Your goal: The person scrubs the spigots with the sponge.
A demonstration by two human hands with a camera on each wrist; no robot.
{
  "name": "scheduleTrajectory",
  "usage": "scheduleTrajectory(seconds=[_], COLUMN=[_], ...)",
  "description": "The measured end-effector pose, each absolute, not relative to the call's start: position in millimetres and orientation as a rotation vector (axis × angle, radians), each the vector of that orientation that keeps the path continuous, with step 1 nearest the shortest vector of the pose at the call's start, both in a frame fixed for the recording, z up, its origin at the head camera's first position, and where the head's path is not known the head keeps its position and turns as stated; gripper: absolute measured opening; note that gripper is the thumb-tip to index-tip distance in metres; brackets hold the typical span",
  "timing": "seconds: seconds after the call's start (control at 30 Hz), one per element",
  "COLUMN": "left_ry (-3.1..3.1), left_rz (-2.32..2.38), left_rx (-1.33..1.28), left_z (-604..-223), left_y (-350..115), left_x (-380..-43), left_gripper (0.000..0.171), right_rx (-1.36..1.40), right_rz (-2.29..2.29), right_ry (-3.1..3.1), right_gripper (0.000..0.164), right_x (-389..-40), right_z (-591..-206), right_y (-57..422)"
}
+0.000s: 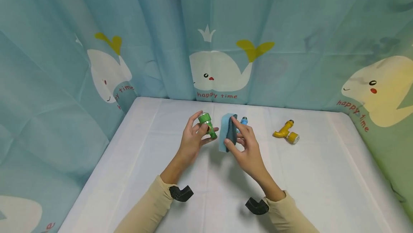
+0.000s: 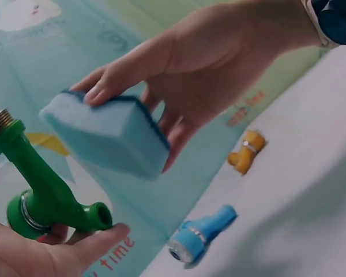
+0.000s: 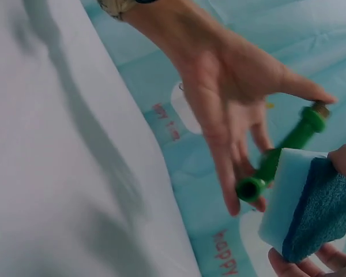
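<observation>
A green water tap [image 1: 204,118] with a ribbed knob is held up by my left hand [image 1: 188,143], thumb at its threaded end and fingers along the body, as the left wrist view shows. To its right, my right hand [image 1: 248,150] grips a light blue sponge [image 2: 109,135] with a dark blue scouring side [image 3: 320,202]. Thumb and fingers press on the sponge's edges, the light side facing the tap. A small gap separates sponge and tap in the head view. Behind the right hand lies a blue tap [image 2: 203,234], partly hidden in the head view.
A yellow tap [image 1: 285,132] lies on the white-covered table [image 1: 309,175] to the right. Blue-green curtains [image 1: 155,28] with printed whales stand along the back and sides of the table.
</observation>
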State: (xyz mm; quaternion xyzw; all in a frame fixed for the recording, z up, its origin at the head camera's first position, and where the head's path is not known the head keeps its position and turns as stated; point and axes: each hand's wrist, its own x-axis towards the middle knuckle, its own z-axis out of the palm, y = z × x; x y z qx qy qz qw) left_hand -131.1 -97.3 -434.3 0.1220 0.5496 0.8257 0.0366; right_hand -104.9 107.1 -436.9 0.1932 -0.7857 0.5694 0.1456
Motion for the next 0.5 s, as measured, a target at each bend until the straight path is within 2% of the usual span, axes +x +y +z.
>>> scheduleTrajectory(seconds=[0.27, 0.37, 0.5], left_ry=[1.504, 1.388, 1.318], left_rz=[2.558, 2.559, 2.518], left_rx=[0.278, 0.299, 0.38], left_z=[-440, -442, -445], left_y=[-98, -99, -100], left_x=[-132, -132, -131], left_gripper=[0.111, 0.109, 0.099], right_rx=[0.563, 0.546, 0.525], right_rz=[1.631, 1.622, 1.616], right_ry=[-2.33, -2.326, -2.304], right_gripper=[0.071, 0.071, 0.072], right_x=[-101, -100, -98], right_z=[-440, -442, -441], right_y=[116, 120, 125])
